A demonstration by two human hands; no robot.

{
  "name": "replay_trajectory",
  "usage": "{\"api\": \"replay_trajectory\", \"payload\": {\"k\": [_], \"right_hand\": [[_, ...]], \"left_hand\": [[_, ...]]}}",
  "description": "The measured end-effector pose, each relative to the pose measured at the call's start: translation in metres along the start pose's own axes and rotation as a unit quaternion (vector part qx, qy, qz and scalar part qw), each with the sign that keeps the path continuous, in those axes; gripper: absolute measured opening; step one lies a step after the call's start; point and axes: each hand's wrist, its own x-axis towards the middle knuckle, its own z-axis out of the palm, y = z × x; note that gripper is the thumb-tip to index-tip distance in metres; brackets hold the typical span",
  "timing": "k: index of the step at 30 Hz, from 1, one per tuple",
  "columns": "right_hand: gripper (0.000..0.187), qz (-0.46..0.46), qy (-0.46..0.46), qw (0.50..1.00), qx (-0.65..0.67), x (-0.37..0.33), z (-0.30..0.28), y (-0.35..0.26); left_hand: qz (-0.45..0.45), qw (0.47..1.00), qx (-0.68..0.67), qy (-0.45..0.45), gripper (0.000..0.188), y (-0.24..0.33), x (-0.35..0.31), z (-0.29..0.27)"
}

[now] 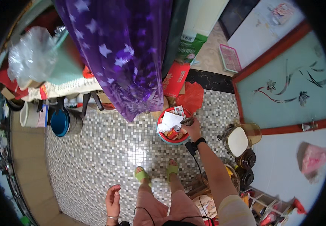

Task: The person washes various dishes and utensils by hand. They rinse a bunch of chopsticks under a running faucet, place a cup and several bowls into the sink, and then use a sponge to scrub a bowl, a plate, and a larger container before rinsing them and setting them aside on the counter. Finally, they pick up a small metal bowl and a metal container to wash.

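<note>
My right hand (193, 129) reaches down over a round red and teal bin (162, 136) on the mosaic floor and grips a small dark object (187, 121) at the bin's rim. The bin holds white paper (170, 121), a red can (174, 132) and other scraps. My left hand (113, 199) hangs by my hip with fingers loosely apart, holding nothing. My feet in green sandals (142, 174) stand just short of the bin.
A purple starred curtain (121, 52) hangs ahead. A red box (175, 79) and an orange bag (191, 96) sit behind the bin. A blue bucket (60, 122) stands left, pots and a glass lid (242, 141) right, beside a teal framed door (283, 86).
</note>
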Motion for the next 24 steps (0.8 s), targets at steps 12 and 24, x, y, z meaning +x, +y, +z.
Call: {"api": "replay_trajectory", "payload": {"k": [12, 24], "right_hand": [[0.070, -0.051, -0.037, 0.950, -0.306, 0.054, 0.053, 0.146], [0.066, -0.160, -0.093, 0.915, -0.360, 0.071, 0.073, 0.172]], "left_hand": [[-0.125, 0.985, 0.066, 0.099, 0.029, -0.069, -0.061, 0.047], [-0.161, 0.976, 0.030, 0.142, 0.027, -0.094, -0.068, 0.062]]}}
